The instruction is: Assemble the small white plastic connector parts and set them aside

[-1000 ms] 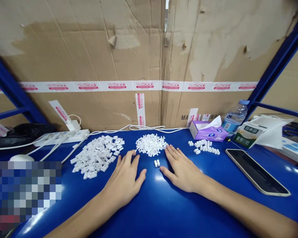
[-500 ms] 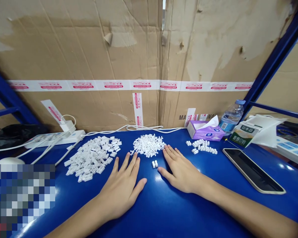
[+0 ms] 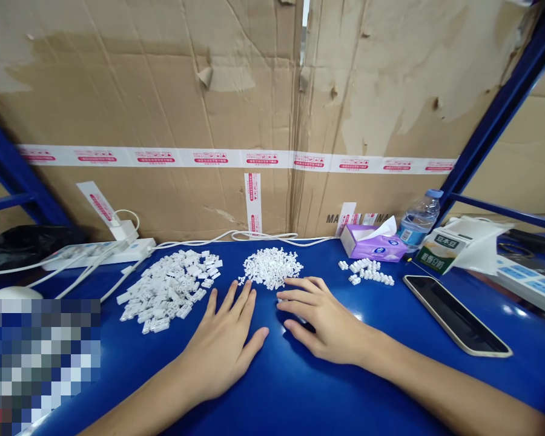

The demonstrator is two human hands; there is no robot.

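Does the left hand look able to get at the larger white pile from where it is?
Probably yes: the left hand is open, its fingers close beside the larger white pile, with nothing seen between them. The right hand is on its other side, off that path.

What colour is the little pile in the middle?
The little pile is white; see the head view.

Passage: bare blue tabletop between forearms. Obstacles: small white pieces, right hand before them; flat white pieces, left; phone, right.
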